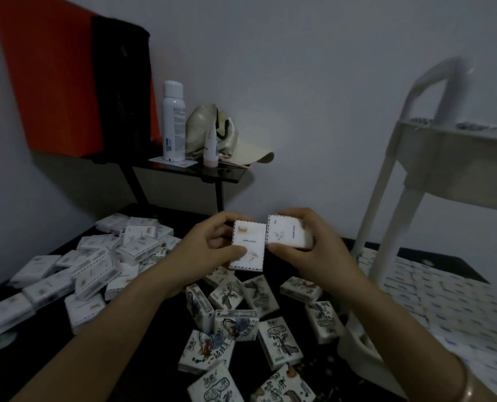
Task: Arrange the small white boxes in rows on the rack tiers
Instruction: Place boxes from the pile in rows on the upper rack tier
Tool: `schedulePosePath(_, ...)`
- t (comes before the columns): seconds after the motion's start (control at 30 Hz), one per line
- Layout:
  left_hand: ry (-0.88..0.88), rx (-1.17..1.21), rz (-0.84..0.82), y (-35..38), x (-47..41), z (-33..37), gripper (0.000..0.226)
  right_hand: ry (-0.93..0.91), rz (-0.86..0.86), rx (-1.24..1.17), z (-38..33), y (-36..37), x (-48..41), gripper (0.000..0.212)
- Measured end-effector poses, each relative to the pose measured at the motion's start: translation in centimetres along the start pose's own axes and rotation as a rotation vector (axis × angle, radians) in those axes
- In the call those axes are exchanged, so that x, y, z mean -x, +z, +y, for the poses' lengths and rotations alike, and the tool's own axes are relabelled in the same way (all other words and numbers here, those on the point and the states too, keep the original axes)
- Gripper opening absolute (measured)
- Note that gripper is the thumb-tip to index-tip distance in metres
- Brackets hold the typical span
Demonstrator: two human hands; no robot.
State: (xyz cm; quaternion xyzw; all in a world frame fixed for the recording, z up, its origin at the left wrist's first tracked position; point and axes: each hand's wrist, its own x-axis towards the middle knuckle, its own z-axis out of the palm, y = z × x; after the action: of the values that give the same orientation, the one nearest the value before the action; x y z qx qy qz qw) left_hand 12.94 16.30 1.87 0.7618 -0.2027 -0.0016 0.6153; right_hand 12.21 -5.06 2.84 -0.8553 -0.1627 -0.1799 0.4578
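- Both hands are gripping: my left hand is pinching the left box, thumb across its lower face and fingers behind, while my right hand is curling over the right box, thumb at its near edge.
- Neither hand is hanging open; each is closing round one small white box, and the two boxes look to be touching edge to edge between my palms.
- I'm squaring the pair, and I reckon it's paying to get the long edges flush and the printed faces turned the same way, so they're going down as one tidy block.
- I'm keeping the pinch light, because these cartons look thin enough to dent.
- From my grip, the rack is standing at three o'clock, well apart.
- Its upper tier is sitting at two o'clock, above hand height, and the lower tier is lying at four o'clock, already carrying laid rows.
- My guess: I'm heading for the open end of a row, butting the pair against its neighbours.
- More stock is waiting: the loose pile at nine o'clock, the illustrated boxes at six o'clock, right under my wrists.
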Motion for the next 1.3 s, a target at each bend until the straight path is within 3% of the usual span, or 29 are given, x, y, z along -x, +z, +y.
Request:
schedulePosePath(0.23, 0.143, 0.031, 0.062, 1.6, 2.7, 6.2, 0.030, 0.037, -0.108, -0.267, -5.3, -5.2, 4.0, 0.037)
schedulePosePath(0.47, 0.179, 0.155, -0.064, 5.2, 3.5, 11.3, 0.040, -0.042, -0.013, -0.238, -8.6, -11.6, 8.2, 0.040)
schedulePosePath(0.67, 0.283, 0.220, -0.208, 10.7, 2.8, 17.1, 0.033, -0.180, 0.149, -0.079, -10.3, -18.2, 11.2, 0.055)
schedulePosePath(0.8, 0.467, 0.162, -0.094, 15.9, 1.1, 21.5, 0.025, -0.279, 0.309, 0.201, -9.8, -22.8, 12.4, 0.069)
schedulePosePath(0.9, 0.556, 0.104, -0.091, 19.8, -0.6, 24.5, 0.024, -0.232, 0.397, 0.317, -9.3, -26.4, 12.9, 0.082)
schedulePosePath(1.07, 0.608, 0.000, -0.069, 25.2, -4.6, 28.8, 0.019, -0.143, 0.644, 0.477, -7.5, -31.9, 13.1, 0.058)
schedulePosePath(1.23, 0.588, -0.139, -0.163, 28.9, -8.0, 30.2, 0.027, 0.054, 0.596, 0.442, -7.3, -36.8, 13.6, 0.036)
schedulePosePath(1.3, 0.605, -0.207, -0.226, 29.7, -8.6, 30.0, 0.032, 0.106, 0.578, 0.431, -7.6, -38.2, 13.5, 0.040)
